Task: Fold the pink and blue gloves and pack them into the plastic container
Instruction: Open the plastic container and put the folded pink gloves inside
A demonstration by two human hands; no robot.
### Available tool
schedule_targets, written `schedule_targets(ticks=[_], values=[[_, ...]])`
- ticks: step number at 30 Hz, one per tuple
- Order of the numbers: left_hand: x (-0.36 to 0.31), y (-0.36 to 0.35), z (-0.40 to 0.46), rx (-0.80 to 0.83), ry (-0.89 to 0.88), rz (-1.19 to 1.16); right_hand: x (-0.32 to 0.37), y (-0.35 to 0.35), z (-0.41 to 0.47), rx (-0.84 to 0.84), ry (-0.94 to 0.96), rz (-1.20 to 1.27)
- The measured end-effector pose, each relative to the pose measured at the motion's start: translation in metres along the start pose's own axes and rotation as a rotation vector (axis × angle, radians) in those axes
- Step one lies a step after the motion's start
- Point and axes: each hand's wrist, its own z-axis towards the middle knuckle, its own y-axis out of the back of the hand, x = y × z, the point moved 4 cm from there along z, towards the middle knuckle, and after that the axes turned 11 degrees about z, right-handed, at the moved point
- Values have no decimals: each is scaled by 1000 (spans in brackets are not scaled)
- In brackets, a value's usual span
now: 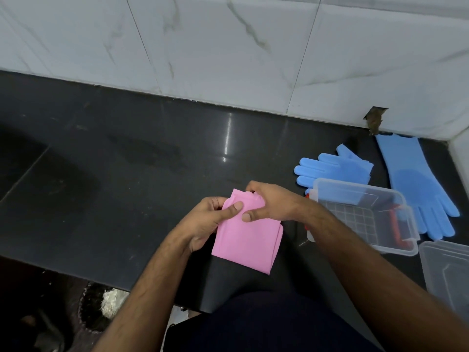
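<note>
A folded pink glove [247, 240] is held just above the front of the black counter. My left hand [210, 219] grips its upper left edge, thumb pressed on top. My right hand [271, 204] pinches its upper right corner. To the right stands the clear plastic container [396, 196], open, with red clips at its sides and nothing pink or blue visible in it. One blue glove [332, 168] lies behind the container, fingers pointing left. A second blue glove [416, 184] lies stretched out to the container's right, fingers toward me.
The clear lid [449, 273] lies at the right front edge. A white marble-tiled wall [228, 47] backs the black counter [127, 174], with a wall corner at the far right. Below the counter's front edge, at lower left, is a dark floor with clutter.
</note>
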Motion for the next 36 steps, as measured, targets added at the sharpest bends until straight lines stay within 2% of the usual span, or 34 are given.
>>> schedule_targets(ticks=[8,14,17,20,23,30,34,36], values=[[-54,10,-24,102,-87,250,32,4,-35,57,128,343],[-105,7,-36,135,-185,588,59,3,-60,107,184,389],[-124,-1,-38,105,-241,729,67,5,-71,-7,220,397],[-139,-10,-39,-57,-324,840,69,13,-83,-182,248,481],[-149,-23,-37,-174,-410,927,69,23,-97,-287,263,478],[-161,-40,-22,-285,-578,741,73,60,-132,-411,284,432],[-150,-38,-11,-440,-609,467,71,82,-151,-503,281,465],[-140,-40,-2,-526,-549,332,65,92,-160,-550,261,483]])
